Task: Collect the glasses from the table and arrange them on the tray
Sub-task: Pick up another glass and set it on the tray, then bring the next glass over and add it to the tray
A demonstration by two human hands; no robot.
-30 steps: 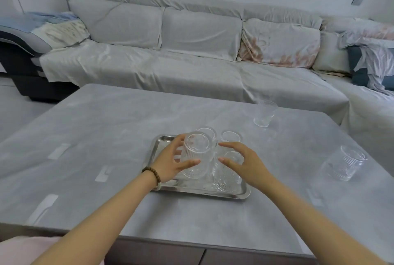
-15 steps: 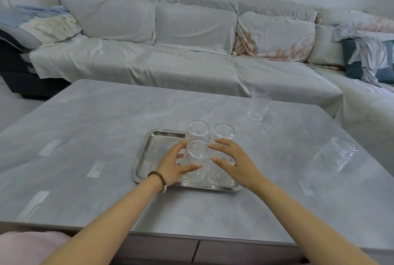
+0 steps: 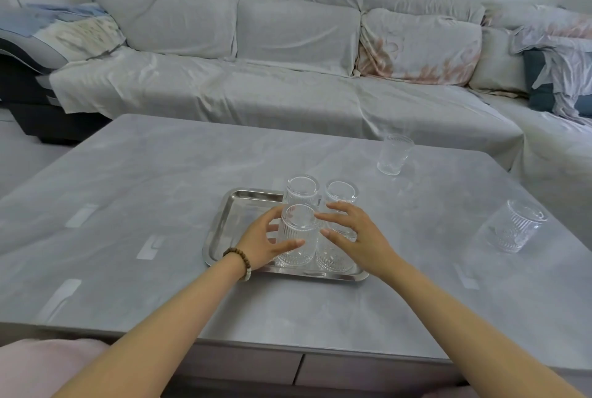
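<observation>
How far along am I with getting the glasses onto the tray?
Four glasses stand on the tray. Your left hand grips the near-left glass; your right hand rests open beside it. Two remain: the far glass and the right-edge glass.

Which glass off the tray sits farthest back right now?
In the head view, the far glass stands upright on the table near its back edge by the sofa, right of centre, beyond and right of the tray.
</observation>
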